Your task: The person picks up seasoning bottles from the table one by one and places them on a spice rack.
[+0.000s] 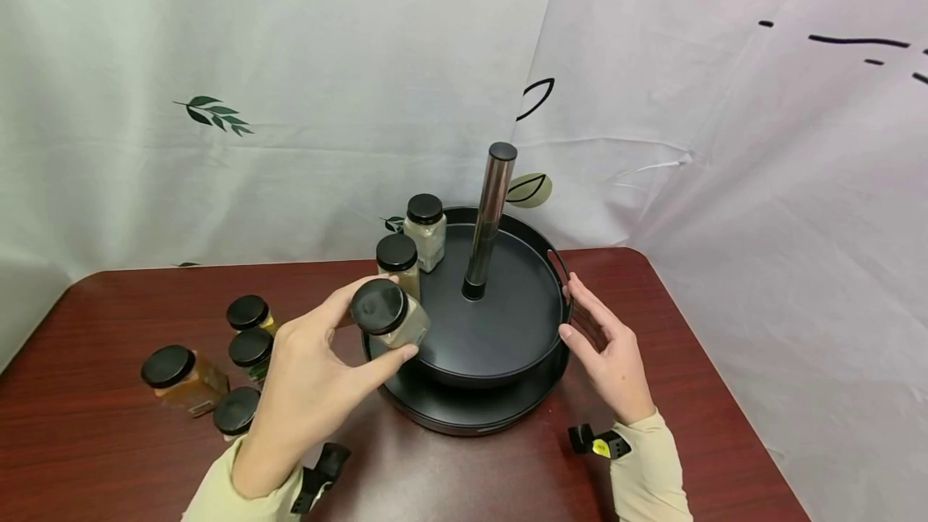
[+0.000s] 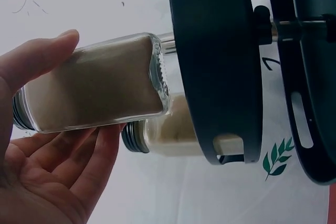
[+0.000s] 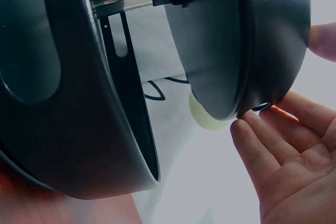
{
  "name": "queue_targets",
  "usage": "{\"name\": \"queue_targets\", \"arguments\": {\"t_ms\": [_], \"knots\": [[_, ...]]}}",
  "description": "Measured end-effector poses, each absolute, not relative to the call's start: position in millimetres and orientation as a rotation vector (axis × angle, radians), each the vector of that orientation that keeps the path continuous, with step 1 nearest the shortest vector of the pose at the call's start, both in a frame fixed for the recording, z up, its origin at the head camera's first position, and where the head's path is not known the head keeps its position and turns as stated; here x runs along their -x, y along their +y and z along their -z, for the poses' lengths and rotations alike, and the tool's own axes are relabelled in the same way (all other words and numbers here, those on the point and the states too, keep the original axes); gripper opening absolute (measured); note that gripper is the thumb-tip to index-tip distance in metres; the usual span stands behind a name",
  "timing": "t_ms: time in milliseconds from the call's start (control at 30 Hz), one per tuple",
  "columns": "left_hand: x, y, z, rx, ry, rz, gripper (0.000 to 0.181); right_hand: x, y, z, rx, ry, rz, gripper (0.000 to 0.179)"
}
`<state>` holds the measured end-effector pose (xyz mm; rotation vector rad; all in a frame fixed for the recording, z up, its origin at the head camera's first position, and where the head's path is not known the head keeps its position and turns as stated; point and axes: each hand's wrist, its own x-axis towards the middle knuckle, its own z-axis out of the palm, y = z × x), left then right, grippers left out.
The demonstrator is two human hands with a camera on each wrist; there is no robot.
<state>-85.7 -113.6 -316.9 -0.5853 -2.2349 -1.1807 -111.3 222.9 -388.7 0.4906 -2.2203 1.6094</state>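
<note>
My left hand (image 1: 308, 381) grips a square glass spice jar (image 1: 406, 325) between thumb and fingers, tilted over the left rim of a black two-tier turntable rack. Pale brown powder fills the jar (image 2: 100, 85), seen large in the left wrist view. Two black-lidded jars, a nearer jar (image 1: 397, 254) and a farther jar (image 1: 426, 236), stand on the left of the upper tray (image 1: 500, 337). At that tray's right side, my right hand (image 1: 612, 361) touches the outer wall with thumb and nearly straight fingers, beside the handle slot. Below is the lower tray (image 1: 464, 413).
Several spice jars stand left on the red-brown table (image 1: 94, 312), including an orange-brown jar (image 1: 192, 385) and a green-filled jar (image 1: 252, 349). A metal post (image 1: 487, 220) rises from the rack's centre. White printed cloth (image 1: 348, 63) hangs behind the table.
</note>
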Motion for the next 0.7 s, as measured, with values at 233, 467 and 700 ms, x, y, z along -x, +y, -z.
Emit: {"name": "queue_targets", "arguments": {"t_ms": [233, 467, 700], "knots": [[91.2, -106.5, 319.6, 0.595, -2.245, 1.206, 0.072, 111.4, 223.0, 388.7, -0.492, -2.219, -1.608, 0.055], [93.4, -100.2, 323.0, 0.567, -2.263, 1.175, 0.071, 111.4, 222.9, 388.5, -0.487, -2.219, -1.613, 0.056], [96.3, -95.9, 326.6, 0.585, -2.275, 1.169, 0.071, 111.3, 222.5, 388.6, -0.485, -2.219, -1.616, 0.056]]}}
